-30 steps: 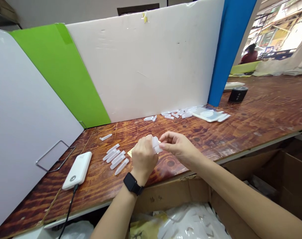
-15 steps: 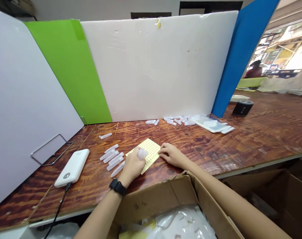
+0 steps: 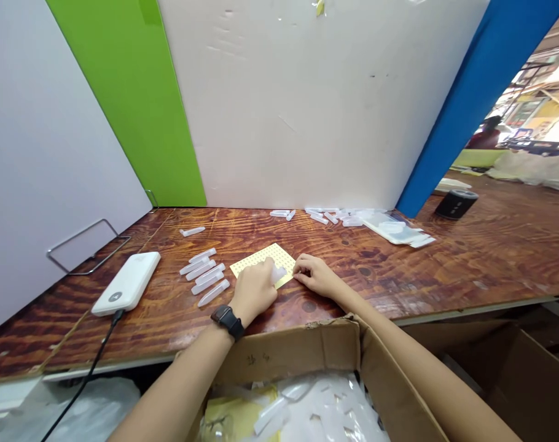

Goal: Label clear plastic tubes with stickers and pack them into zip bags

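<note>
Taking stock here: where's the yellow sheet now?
In the head view, the yellow sheet lies just below centre, the left hand over it, the right hand at its right corner, tubes to its left.

The left hand [image 3: 255, 285] grips translucent plastic pieces [image 3: 277, 274] over a yellow dotted sheet [image 3: 271, 251] on the bench [image 3: 376, 276]; the right hand [image 3: 319, 276] is at the sheet's right corner. Tubes [image 3: 209, 280] and a white power bank [image 3: 131, 279] lie to the left.

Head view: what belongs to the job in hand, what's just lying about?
Likely in the job:
translucent plastic piece in left hand
yellow dotted sheet, right hand at its corner
translucent tubes beside the left hand

Probably lying about:
flat white device
small black device, far right
</note>
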Available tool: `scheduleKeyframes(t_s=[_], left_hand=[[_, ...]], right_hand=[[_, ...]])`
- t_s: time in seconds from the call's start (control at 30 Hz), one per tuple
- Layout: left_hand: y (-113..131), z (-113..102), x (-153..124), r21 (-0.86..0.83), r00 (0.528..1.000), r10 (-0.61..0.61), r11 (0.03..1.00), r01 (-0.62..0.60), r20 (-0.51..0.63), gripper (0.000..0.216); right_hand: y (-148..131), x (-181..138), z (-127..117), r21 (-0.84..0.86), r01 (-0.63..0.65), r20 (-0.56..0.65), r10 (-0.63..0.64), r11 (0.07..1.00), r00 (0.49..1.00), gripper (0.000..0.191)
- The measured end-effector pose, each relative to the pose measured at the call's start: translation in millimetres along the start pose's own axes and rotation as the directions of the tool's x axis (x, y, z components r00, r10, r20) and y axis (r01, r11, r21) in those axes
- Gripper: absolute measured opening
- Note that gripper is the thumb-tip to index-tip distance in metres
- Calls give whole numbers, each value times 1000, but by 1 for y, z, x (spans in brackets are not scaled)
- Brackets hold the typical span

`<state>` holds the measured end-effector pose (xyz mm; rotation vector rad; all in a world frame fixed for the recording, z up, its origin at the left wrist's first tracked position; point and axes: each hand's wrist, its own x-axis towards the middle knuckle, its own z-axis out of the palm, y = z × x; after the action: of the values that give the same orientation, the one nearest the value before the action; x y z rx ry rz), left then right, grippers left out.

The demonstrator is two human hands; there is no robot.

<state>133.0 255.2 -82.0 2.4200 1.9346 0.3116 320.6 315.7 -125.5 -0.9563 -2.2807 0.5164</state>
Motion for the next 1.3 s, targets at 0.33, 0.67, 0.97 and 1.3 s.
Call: scheduleKeyframes(t_s=[0.33, 0.67, 0.97, 1.3], left_hand=[[12, 0, -2, 65, 1000, 3, 998, -3, 11, 23], [17, 6, -1, 56, 999, -31, 998, 30, 17, 19], [22, 6, -6, 40, 997, -58, 998, 56, 42, 28], [23, 3, -10, -2, 997, -59, 998, 59, 42, 30]], right_hand=[[-2, -6, 2, 16, 56, -7, -56, 998, 998, 19], [-1, -4, -1, -8, 17, 48, -17, 1000, 999, 11], [-1, 1, 1, -59, 23, 164, -13, 998, 986, 15], [-25, 27, -4, -354, -67, 381, 210, 933, 900, 19]])
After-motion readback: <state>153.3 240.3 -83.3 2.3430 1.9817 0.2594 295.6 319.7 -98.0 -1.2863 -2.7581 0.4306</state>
